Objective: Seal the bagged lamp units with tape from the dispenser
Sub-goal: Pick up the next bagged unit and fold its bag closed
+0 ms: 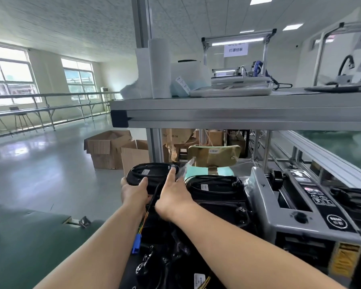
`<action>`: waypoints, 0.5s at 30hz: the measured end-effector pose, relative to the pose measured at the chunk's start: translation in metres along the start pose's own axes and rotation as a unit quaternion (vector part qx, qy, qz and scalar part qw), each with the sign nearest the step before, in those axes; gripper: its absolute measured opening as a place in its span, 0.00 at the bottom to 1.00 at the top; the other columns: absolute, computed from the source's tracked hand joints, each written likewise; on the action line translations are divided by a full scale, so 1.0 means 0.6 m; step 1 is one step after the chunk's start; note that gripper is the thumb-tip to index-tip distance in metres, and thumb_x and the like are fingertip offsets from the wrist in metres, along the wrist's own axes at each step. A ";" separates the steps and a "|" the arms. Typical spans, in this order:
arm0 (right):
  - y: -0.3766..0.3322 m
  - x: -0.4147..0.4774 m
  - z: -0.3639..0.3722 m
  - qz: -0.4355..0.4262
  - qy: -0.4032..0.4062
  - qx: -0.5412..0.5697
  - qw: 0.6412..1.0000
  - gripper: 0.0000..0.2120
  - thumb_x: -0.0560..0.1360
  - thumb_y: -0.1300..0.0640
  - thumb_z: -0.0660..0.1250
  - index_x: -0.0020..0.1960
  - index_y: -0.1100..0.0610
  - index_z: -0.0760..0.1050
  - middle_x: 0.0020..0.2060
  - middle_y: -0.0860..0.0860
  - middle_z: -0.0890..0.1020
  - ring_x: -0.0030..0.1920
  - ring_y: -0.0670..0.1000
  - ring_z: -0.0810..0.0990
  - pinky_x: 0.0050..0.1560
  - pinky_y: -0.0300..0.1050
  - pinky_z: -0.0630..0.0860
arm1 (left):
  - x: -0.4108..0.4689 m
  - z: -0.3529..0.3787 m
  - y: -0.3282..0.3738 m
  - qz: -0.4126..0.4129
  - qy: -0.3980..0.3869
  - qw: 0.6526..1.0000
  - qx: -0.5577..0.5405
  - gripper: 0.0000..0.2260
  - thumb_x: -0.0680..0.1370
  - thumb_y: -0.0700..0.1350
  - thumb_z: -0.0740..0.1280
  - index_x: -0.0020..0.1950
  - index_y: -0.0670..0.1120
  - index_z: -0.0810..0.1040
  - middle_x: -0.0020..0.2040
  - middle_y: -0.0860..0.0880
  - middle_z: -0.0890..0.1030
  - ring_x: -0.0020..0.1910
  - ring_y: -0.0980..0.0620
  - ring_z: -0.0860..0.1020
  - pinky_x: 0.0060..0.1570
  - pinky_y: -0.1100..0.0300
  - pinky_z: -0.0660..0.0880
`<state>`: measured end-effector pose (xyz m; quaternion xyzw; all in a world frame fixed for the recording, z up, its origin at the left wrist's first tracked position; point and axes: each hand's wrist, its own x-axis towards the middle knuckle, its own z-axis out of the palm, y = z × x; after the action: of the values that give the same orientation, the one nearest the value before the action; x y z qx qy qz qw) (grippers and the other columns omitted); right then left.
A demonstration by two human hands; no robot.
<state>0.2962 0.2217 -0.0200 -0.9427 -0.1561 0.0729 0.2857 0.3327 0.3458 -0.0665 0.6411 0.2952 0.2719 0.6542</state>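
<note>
In the centre of the frame my left hand (134,191) grips the left end of a black lamp unit (149,173). The thumb is on top and the other fingers are curled under its edge. My right hand (173,195) is spread, with the fingers straight, and the forefinger touches the top of the unit at its right end. The unit is held nearly flat, just to the left of a stack of other lamp units (215,187). A piece of clear plastic bag (188,166) shows just beside the right end of the unit; I cannot tell if it covers the unit. A black cable runs down between my wrists, with coloured wires and a blue connector (136,244) at its lower end. The grey tape dispenser (296,207) stands at the right of the frame, just beside the stack and apart from both hands. At the middle left, farther back, open cardboard boxes (110,149) stand on the floor.
</note>
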 end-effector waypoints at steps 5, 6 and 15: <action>0.000 0.003 0.010 -0.013 -0.003 -0.132 0.991 0.29 0.79 0.55 0.61 0.75 0.68 0.60 0.72 0.67 0.66 0.74 0.64 0.62 0.70 0.52 0.67 | 0.004 0.010 -0.012 -0.018 0.011 0.990 0.136 0.25 0.79 0.48 0.68 0.72 0.42 0.65 0.63 0.36 0.78 0.61 0.35 0.76 0.63 0.44 0.73; 0.000 0.006 0.010 -0.022 -0.003 -0.152 0.988 0.26 0.79 0.55 0.61 0.73 0.67 0.63 0.71 0.66 0.68 0.74 0.64 0.62 0.69 0.52 0.68 | 0.008 0.012 -0.009 -0.026 0.013 0.986 0.167 0.25 0.79 0.49 0.68 0.72 0.42 0.64 0.65 0.35 0.76 0.64 0.35 0.74 0.65 0.44 0.71; -0.006 0.018 0.010 -0.012 -0.046 -0.213 0.976 0.27 0.78 0.56 0.65 0.74 0.65 0.66 0.72 0.68 0.67 0.72 0.64 0.68 0.70 0.54 0.71 | 0.018 0.021 0.017 -0.088 0.004 0.929 0.360 0.24 0.79 0.49 0.65 0.71 0.38 0.67 0.68 0.37 0.70 0.64 0.39 0.70 0.57 0.52 0.69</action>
<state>0.3039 0.2312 -0.0231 -0.9756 -0.1925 0.0774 0.0713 0.3497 0.3455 -0.0565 0.8041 0.4306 0.0914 0.3996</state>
